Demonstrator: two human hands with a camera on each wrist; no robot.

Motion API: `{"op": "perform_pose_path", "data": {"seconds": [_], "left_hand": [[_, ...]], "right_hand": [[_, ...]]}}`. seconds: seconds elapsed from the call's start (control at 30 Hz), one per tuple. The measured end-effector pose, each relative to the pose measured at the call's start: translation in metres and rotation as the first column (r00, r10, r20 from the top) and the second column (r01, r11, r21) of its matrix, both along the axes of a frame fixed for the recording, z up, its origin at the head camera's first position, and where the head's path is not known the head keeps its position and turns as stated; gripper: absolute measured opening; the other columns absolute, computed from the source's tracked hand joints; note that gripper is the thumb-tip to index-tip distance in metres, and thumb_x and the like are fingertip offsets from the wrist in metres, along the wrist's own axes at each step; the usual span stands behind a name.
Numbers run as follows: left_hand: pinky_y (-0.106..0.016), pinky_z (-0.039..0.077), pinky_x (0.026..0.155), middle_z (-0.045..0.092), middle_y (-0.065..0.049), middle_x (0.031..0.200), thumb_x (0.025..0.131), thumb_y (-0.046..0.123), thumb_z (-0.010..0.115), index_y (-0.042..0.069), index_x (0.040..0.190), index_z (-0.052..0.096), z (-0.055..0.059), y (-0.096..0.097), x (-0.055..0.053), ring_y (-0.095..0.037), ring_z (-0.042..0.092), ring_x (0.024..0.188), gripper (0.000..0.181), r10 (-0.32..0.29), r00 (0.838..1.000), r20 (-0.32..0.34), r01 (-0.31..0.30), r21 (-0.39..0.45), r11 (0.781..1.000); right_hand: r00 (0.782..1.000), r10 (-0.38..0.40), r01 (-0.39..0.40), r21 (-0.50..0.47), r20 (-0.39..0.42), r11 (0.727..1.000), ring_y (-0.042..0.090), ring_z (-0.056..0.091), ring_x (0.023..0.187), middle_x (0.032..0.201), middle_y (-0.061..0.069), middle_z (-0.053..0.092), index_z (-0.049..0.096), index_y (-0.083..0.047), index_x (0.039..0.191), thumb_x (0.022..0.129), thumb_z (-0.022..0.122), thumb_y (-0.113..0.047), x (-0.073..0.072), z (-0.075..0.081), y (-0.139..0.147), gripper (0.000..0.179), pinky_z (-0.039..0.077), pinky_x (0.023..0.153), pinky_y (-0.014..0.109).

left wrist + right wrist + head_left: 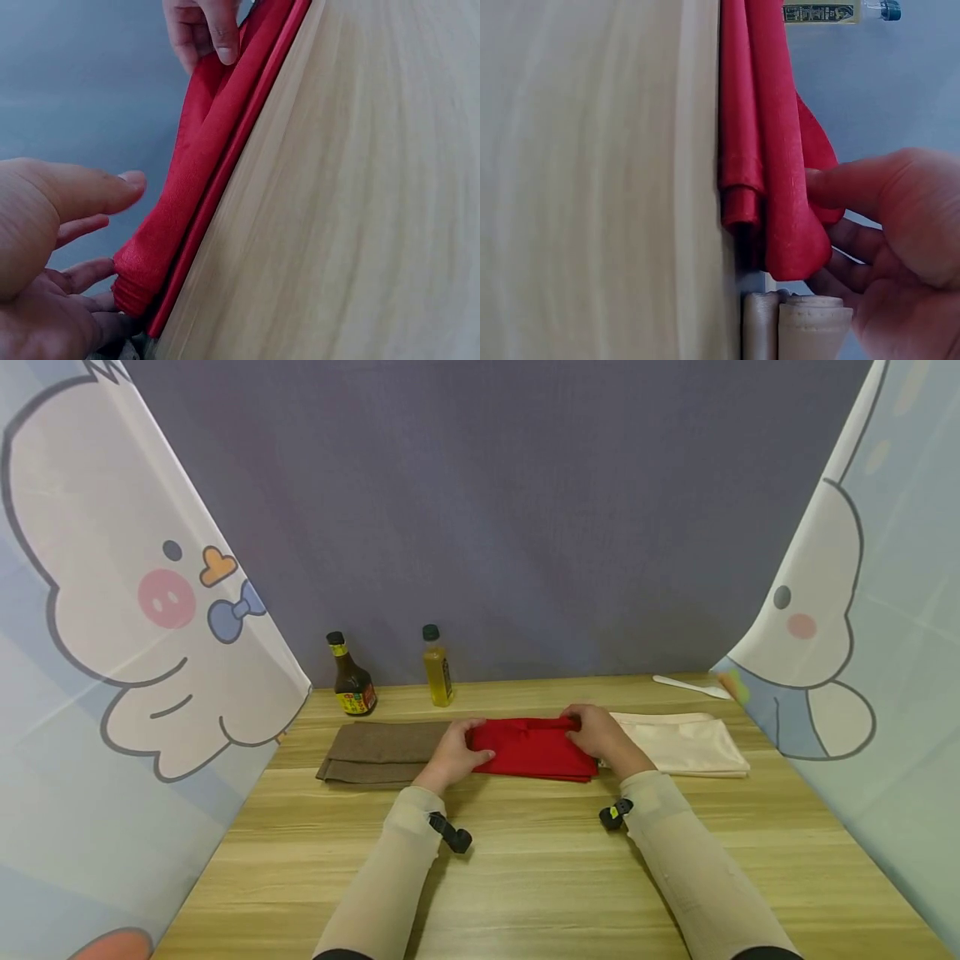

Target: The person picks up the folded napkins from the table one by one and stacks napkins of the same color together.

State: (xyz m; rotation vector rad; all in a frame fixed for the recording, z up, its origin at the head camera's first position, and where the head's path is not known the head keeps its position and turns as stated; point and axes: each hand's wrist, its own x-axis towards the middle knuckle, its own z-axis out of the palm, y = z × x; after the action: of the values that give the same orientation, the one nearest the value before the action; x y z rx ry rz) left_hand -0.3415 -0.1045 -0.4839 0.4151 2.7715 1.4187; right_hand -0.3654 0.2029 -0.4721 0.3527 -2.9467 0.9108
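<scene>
A folded red cloth [525, 748] lies on the table between a folded brown cloth [390, 745] and a folded cream cloth [678, 743]. At its left end is my left hand [455, 755]. In the left wrist view the fingertips of that hand touch the end of the red cloth [180, 202], while the thumb stands apart from it. My right hand [598, 734] pinches the back right part of the red cloth. The right wrist view shows the thumb against a raised fold of the red cloth [780, 150], with the other fingers at its end.
Behind the brown cloth stands a dark sauce bottle [352, 681] with a black cap. To its right is a yellow oil bottle [438, 670] with a green cap. A white spoon [692, 686] lies at the back right of the wooden table [525, 877]. Printed curtains hang on both sides.
</scene>
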Motion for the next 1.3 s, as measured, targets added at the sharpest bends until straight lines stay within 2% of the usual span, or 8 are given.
{"op": "perform_pose_path", "data": {"seconds": [0.2, 0.53, 0.77, 0.97, 1.07, 1.2, 1.3], "left_hand": [[-0.05, 0.037, 0.117, 0.043, -0.015, 0.157, 0.09, 0.016, 0.084, 0.01, 0.148, 0.057, 0.0003, 0.0016, 0.001, -0.037, 0.042, 0.145, 0.064, 0.013, 0.999, 0.036, -0.011, -0.046, 0.999], [-0.05, 0.038, 0.117, 0.043, -0.014, 0.157, 0.089, 0.017, 0.086, 0.011, 0.15, 0.055, 0.0034, 0.0017, 0.0036, -0.036, 0.042, 0.145, 0.068, 0.018, 0.998, 0.059, -0.014, -0.059, 0.998], [-0.051, 0.038, 0.116, 0.042, -0.015, 0.159, 0.09, 0.018, 0.085, 0.012, 0.152, 0.054, 0.0072, 0.0022, 0.0063, -0.036, 0.042, 0.145, 0.069, 0.014, 0.998, 0.065, -0.012, -0.044, 0.999], [-0.051, 0.038, 0.116, 0.042, -0.015, 0.158, 0.091, 0.02, 0.084, 0.012, 0.154, 0.051, 0.0089, 0.0015, 0.007, -0.036, 0.042, 0.145, 0.071, 0.005, 0.999, 0.051, -0.003, -0.04, 0.999], [-0.053, 0.038, 0.116, 0.041, -0.016, 0.16, 0.092, 0.021, 0.084, 0.011, 0.155, 0.049, 0.0089, 0.0009, 0.007, -0.038, 0.041, 0.146, 0.073, -0.01, 0.999, 0.052, 0.012, -0.035, 0.999], [-0.056, 0.038, 0.116, 0.039, -0.015, 0.161, 0.093, 0.024, 0.083, 0.011, 0.156, 0.048, 0.0091, 0.0, 0.0082, -0.039, 0.039, 0.147, 0.074, -0.031, 0.997, 0.066, 0.032, -0.018, 0.999], [-0.055, 0.038, 0.116, 0.04, -0.014, 0.161, 0.093, 0.026, 0.083, 0.011, 0.156, 0.048, 0.0083, -0.0001, 0.0083, -0.038, 0.039, 0.147, 0.073, -0.046, 0.997, 0.068, 0.047, -0.015, 0.999]], "right_hand": [[0.998, 0.048, -0.049, 0.05, 0.033, 0.998, 0.041, 0.059, 0.127, 0.131, 0.02, 0.067, 0.068, -0.004, 0.134, 0.095, 0.074, -0.008, 0.0004, -0.0012, -0.0028, 0.04, 0.047, 0.107, 0.054], [0.998, 0.047, -0.05, 0.061, 0.039, 0.997, 0.04, 0.058, 0.129, 0.133, 0.02, 0.066, 0.066, -0.004, 0.135, 0.093, 0.074, -0.007, 0.0025, -0.0035, -0.0044, 0.043, 0.045, 0.109, 0.054], [0.999, 0.044, -0.044, 0.001, -0.016, 0.999, 0.043, 0.051, 0.136, 0.144, 0.024, 0.058, 0.063, -0.001, 0.139, 0.093, 0.075, -0.005, 0.0028, -0.0005, -0.0053, 0.047, 0.041, 0.113, 0.056], [0.999, 0.045, -0.044, 0.006, -0.03, 0.999, 0.044, 0.05, 0.138, 0.146, 0.024, 0.056, 0.061, 0.0, 0.142, 0.094, 0.075, -0.007, 0.0022, -0.0004, -0.0064, 0.05, 0.04, 0.114, 0.056], [0.998, 0.057, -0.057, 0.007, 0.019, 0.998, 0.044, 0.047, 0.141, 0.15, 0.025, 0.053, 0.057, 0.0, 0.147, 0.097, 0.073, -0.012, 0.0034, -0.0006, -0.007, 0.054, 0.038, 0.115, 0.056], [0.99, 0.074, -0.078, 0.026, 0.122, 0.997, 0.043, 0.042, 0.145, 0.156, 0.023, 0.048, 0.047, -0.002, 0.156, 0.102, 0.068, -0.022, 0.0059, -0.0019, -0.0068, 0.061, 0.036, 0.117, 0.057], [0.985, 0.084, -0.091, 0.045, 0.153, 0.995, 0.043, 0.04, 0.146, 0.158, 0.023, 0.046, 0.044, -0.001, 0.158, 0.104, 0.067, -0.026, 0.0067, -0.003, -0.0073, 0.064, 0.035, 0.117, 0.058]]}}
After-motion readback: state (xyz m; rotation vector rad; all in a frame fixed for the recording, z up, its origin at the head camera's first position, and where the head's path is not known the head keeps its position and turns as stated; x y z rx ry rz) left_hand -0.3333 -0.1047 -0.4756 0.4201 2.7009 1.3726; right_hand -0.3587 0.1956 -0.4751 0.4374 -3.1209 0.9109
